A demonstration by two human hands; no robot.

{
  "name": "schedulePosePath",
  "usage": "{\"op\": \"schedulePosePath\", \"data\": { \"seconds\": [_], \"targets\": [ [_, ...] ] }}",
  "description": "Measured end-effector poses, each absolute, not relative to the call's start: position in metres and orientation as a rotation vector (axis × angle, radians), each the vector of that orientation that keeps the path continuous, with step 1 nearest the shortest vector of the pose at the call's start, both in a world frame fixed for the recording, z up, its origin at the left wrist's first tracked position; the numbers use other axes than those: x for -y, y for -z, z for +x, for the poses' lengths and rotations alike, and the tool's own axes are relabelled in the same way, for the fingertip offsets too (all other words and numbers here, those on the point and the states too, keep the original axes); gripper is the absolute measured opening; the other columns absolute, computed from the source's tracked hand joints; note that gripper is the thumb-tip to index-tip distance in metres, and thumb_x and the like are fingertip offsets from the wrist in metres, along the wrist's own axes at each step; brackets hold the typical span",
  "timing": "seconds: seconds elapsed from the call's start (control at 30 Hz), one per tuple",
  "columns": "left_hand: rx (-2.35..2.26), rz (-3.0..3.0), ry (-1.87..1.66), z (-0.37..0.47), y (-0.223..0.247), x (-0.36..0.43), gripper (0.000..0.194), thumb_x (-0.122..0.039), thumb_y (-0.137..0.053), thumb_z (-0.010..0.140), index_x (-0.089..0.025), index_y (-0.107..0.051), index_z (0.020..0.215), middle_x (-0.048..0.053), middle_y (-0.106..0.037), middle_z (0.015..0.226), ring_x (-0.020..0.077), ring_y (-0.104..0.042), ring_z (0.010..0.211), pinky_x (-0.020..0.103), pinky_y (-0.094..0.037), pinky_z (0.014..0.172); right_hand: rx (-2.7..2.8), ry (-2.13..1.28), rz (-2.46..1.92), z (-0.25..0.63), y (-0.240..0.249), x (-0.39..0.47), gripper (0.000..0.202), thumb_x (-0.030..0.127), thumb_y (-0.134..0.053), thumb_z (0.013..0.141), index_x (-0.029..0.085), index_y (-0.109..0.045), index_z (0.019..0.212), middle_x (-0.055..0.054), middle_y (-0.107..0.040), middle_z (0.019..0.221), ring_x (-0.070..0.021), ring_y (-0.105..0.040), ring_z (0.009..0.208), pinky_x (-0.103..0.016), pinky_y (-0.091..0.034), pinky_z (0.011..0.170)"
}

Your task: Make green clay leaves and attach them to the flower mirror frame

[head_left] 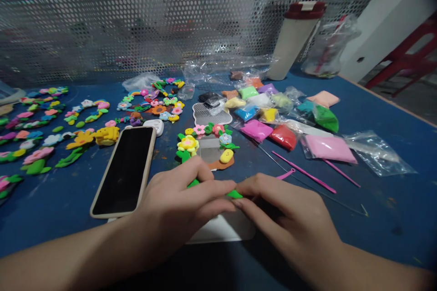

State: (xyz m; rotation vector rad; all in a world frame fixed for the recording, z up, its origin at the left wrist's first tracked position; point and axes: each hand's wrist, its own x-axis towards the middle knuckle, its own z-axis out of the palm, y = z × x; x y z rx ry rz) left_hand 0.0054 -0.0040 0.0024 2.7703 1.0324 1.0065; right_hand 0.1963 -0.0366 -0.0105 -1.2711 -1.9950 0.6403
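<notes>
Honestly, from the head view the left hand (180, 198) and right hand (290, 204) both pinch a small green clay-looking piece (235, 194) over the white board (221, 231), so pressing too hard could probably squash or tear it.

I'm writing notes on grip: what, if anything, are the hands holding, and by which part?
A small green piece: the right hand pinches its right end; the left hand holds its left part, mostly hidden from view.
</notes>
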Motion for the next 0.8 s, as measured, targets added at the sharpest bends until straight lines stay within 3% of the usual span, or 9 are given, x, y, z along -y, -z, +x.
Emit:
{"op": "schedulePosePath", "data": {
  "seconds": [0.2,0.43,0.63,0.8],
  "targets": [
    [-1.05,2.698,-1.004,0.007,-0.005,0.005,0.022,-0.036,-0.056,0.089,-0.024,-0.073,0.085,-0.002,-0.052,0.062,0.0079,-0.053,0.05,0.019,-0.04,0.045,1.961,-0.65,-1.303,0.196,0.009,0.037,0.007,0.018,-0.058,0.084,0.022,-0.063,0.08,0.003,-0.068,0.07,-0.0108,-0.062,0.059,-0.021,-0.044,0.053],
    [-1.099,2.772,-1.016,0.003,-0.002,0.002,0.021,-0.029,-0.052,0.091,-0.021,-0.071,0.09,-0.001,-0.057,0.071,0.0094,-0.057,0.058,0.019,-0.043,0.051,1.965,-0.726,-1.281,0.194,0.01,0.038,0.007,0.019,-0.056,0.086,0.021,-0.062,0.083,0.003,-0.066,0.07,-0.0098,-0.059,0.06,-0.02,-0.042,0.055],
    [-0.819,2.721,-0.629,-0.009,-0.006,-0.019,0.019,-0.028,-0.052,0.092,-0.024,-0.07,0.094,-0.001,-0.052,0.081,0.0092,-0.053,0.065,0.018,-0.038,0.055,2.119,-0.736,-1.164,0.196,0.015,0.039,0.013,0.022,-0.054,0.087,0.019,-0.057,0.075,0.004,-0.06,0.065,-0.0083,-0.051,0.055,-0.02,-0.036,0.053],
    [-0.647,2.607,-0.368,-0.012,-0.003,-0.032,0.016,-0.026,-0.056,0.09,-0.026,-0.072,0.089,-0.002,-0.046,0.076,0.0098,-0.049,0.068,0.018,-0.035,0.058,2.181,-0.734,-1.183,0.198,0.012,0.039,0.023,0.019,-0.046,0.089,0.018,-0.056,0.069,0.004,-0.054,0.059,-0.0081,-0.046,0.051,-0.021,-0.033,0.05]
  ]
}}
